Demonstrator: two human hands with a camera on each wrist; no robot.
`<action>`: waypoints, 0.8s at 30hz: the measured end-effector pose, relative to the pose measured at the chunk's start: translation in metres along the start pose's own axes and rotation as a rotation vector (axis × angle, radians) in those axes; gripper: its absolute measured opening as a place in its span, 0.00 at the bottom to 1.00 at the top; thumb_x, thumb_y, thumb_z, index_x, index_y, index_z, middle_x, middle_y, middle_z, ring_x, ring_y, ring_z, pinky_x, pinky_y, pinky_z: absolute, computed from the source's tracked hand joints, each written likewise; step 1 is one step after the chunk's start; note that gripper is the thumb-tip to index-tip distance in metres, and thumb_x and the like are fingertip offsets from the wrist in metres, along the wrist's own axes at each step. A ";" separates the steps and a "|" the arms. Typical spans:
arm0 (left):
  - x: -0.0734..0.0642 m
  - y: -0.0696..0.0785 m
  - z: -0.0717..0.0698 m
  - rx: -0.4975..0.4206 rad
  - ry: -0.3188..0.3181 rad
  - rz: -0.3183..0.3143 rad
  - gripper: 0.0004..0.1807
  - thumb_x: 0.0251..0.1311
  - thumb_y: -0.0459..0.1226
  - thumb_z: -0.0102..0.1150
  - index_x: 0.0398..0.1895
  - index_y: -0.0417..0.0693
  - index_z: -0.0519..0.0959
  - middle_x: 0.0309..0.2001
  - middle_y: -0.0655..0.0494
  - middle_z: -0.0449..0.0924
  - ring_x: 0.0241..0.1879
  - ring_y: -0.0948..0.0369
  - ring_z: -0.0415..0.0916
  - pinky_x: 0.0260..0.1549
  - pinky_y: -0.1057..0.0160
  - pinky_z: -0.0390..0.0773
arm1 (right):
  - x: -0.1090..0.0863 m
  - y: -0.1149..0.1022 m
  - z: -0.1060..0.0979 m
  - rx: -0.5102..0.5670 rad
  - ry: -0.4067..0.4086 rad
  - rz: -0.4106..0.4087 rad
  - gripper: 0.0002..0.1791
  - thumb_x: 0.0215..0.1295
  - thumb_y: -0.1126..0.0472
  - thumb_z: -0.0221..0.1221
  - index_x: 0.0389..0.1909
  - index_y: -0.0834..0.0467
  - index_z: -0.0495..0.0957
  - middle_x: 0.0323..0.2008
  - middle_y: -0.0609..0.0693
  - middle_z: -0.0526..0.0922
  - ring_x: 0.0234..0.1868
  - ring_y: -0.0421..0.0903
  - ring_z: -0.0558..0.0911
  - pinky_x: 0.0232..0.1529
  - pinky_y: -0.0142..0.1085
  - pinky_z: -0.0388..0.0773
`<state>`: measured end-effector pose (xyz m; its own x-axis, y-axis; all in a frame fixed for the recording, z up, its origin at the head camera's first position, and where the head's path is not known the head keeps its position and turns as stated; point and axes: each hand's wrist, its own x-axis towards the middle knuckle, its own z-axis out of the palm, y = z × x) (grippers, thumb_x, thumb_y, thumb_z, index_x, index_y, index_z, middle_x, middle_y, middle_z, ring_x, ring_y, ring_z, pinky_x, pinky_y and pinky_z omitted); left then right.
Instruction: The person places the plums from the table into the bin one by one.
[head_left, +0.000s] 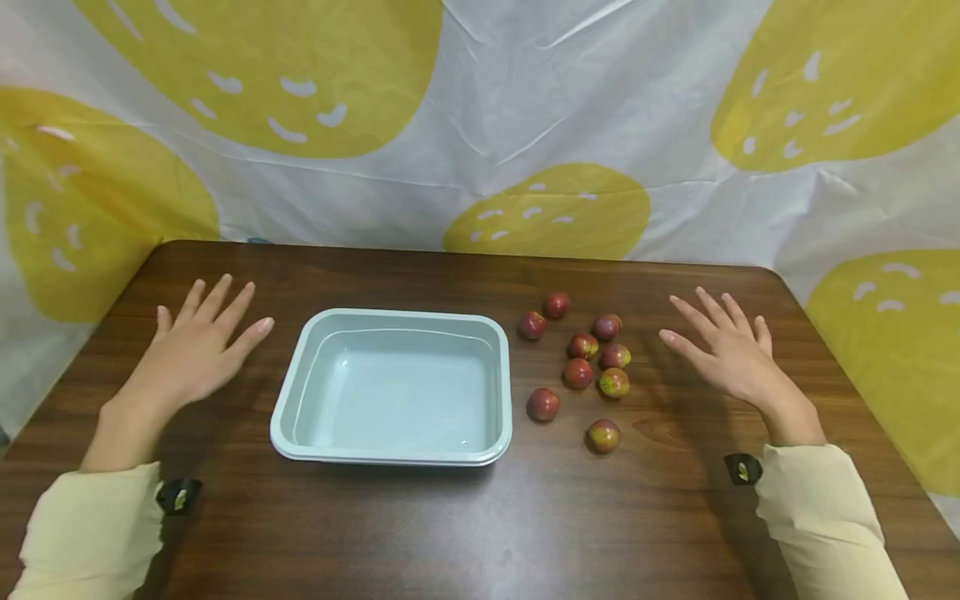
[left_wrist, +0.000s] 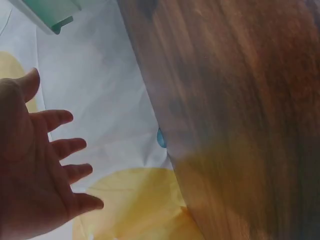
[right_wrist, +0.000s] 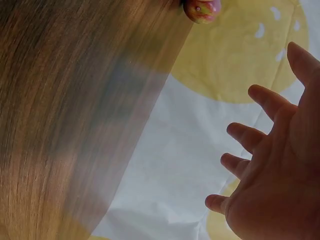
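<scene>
A pale blue-green rectangular basin (head_left: pixel 390 457) stands on the wooden table, its inside bare. To its right lie several red plums (head_left: pixel 578 373), some with yellow-green patches, in a loose group. My left hand (head_left: pixel 197 350) hovers left of the basin with fingers spread, holding nothing. Right of the plums, my right hand (head_left: pixel 726 350) is also held with its fingers spread and touches none of them. In the left wrist view, a corner of the basin (left_wrist: pixel 47 12) shows above the left hand (left_wrist: pixel 35 160). One plum (right_wrist: pixel 202 10) appears at the top of the right wrist view, apart from the right hand (right_wrist: pixel 280 150).
The dark brown table (head_left: pixel 450 533) has rounded far corners. Behind it hangs a white cloth (head_left: pixel 525 100) with large yellow shapes, close to the table's far edge. Black bands (head_left: pixel 742 469) with small devices sit at both wrists, by the cream sleeves (head_left: pixel 821 500).
</scene>
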<state>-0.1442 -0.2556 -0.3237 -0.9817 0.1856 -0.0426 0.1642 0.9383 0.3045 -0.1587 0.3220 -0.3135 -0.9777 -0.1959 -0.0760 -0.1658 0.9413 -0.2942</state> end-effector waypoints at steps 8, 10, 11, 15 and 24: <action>0.004 0.005 -0.008 -0.355 0.025 0.052 0.38 0.67 0.50 0.43 0.71 0.42 0.42 0.65 0.32 0.51 0.63 0.35 0.48 0.55 0.35 0.51 | 0.000 0.000 -0.002 0.117 0.050 -0.066 0.36 0.66 0.44 0.49 0.69 0.56 0.52 0.67 0.64 0.51 0.66 0.65 0.47 0.54 0.69 0.41; 0.006 0.008 -0.007 -0.428 0.029 0.044 0.37 0.65 0.49 0.46 0.70 0.41 0.46 0.61 0.33 0.60 0.59 0.38 0.57 0.52 0.39 0.59 | -0.001 -0.001 -0.003 0.165 0.046 -0.062 0.36 0.65 0.44 0.51 0.68 0.57 0.54 0.65 0.65 0.55 0.64 0.67 0.52 0.54 0.67 0.49; 0.007 0.009 -0.006 -0.460 0.031 0.040 0.36 0.65 0.48 0.48 0.69 0.40 0.50 0.58 0.34 0.65 0.56 0.41 0.63 0.51 0.43 0.64 | -0.001 -0.001 -0.003 0.196 0.043 -0.058 0.36 0.65 0.45 0.51 0.68 0.58 0.55 0.65 0.65 0.57 0.62 0.68 0.56 0.54 0.65 0.53; 0.011 0.011 0.001 -0.652 -0.009 0.020 0.30 0.64 0.43 0.51 0.62 0.32 0.60 0.51 0.34 0.72 0.44 0.62 0.76 0.43 0.61 0.76 | -0.005 -0.004 -0.003 0.313 0.034 -0.038 0.32 0.65 0.46 0.51 0.65 0.59 0.60 0.60 0.64 0.66 0.56 0.63 0.68 0.49 0.53 0.69; 0.012 0.012 0.013 -0.825 -0.107 -0.051 0.29 0.60 0.42 0.57 0.56 0.28 0.65 0.41 0.49 0.78 0.36 0.67 0.77 0.38 0.63 0.78 | -0.009 -0.005 0.001 0.542 0.024 -0.032 0.23 0.64 0.50 0.55 0.57 0.56 0.69 0.50 0.51 0.78 0.45 0.36 0.77 0.42 0.27 0.73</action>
<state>-0.1531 -0.2381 -0.3331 -0.9648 0.2141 -0.1528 -0.0446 0.4393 0.8972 -0.1487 0.3187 -0.3126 -0.9768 -0.2104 -0.0392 -0.1115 0.6567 -0.7458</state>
